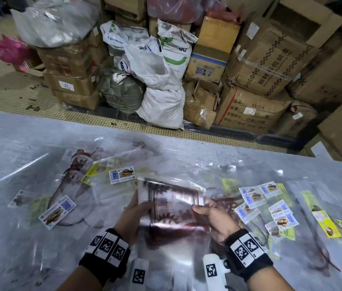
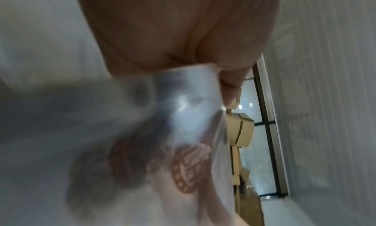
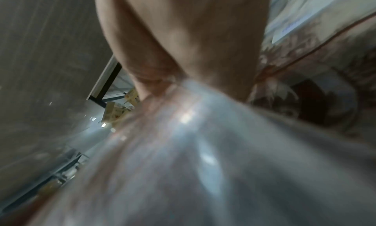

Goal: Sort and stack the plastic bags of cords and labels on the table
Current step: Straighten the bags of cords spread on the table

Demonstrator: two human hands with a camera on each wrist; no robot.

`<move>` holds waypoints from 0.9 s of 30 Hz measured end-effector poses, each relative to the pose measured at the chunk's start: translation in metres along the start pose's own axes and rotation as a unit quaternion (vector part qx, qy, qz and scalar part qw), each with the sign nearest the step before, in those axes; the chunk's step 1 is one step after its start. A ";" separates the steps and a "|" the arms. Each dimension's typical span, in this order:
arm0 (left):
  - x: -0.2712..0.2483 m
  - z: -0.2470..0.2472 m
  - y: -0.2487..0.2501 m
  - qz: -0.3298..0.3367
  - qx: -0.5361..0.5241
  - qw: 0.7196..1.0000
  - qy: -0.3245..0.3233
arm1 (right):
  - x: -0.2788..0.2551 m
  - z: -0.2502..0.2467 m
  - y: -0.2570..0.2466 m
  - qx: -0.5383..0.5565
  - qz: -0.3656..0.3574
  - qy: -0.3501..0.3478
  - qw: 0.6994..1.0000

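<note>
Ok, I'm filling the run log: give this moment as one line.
left hand: grips bag stack | right hand: grips same stack | stack: above table | loose bags: both sides

"ExxonMobil" on white sack [image 1: 121, 38], 11 o'clock; "BLUE AXE", inverted, on blue-white carton [image 1: 207, 66], 1 o'clock; "CH204" on brown carton [image 1: 254, 110].

Background beyond the bench [image 1: 218, 152], which is covered in clear plastic sheeting. A tiled floor [image 1: 8, 89] carries stacked cardboard boxes [image 1: 271, 57], one printed "BLUE AXE" [image 1: 207, 68]. White woven sacks [image 1: 161, 106] lean against them at centre, beside a grey-green bundle [image 1: 121, 91]. A clear plastic sack [image 1: 54, 22] rests on boxes at left, near a pink bag [image 1: 8, 49].
</note>
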State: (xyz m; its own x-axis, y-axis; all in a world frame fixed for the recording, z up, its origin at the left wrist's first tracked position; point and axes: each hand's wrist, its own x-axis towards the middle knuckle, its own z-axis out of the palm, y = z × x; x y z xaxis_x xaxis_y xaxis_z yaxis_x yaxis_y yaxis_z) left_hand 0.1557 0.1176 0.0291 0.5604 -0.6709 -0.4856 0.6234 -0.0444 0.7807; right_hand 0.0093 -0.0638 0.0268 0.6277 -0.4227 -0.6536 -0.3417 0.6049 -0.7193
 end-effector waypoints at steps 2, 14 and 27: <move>-0.003 -0.003 0.004 -0.012 -0.047 0.999 -0.011 | 0.000 0.004 0.001 0.049 -0.071 -0.020 0.996; -0.010 -0.002 0.020 0.097 0.076 0.991 -0.048 | -0.012 0.013 0.003 0.025 -0.154 -0.014 0.988; -0.006 -0.013 -0.010 -0.014 0.135 0.989 -0.054 | -0.007 -0.001 0.044 -0.012 0.005 0.036 0.999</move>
State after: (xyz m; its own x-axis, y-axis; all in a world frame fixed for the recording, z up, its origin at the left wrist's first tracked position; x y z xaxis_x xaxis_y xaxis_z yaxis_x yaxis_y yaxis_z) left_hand 0.1534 0.1316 0.0196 0.4742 -0.7407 -0.4759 0.4616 -0.2512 0.8508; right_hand -0.0110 -0.0348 -0.0008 0.5724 -0.4641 -0.6759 -0.3655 0.5935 -0.7171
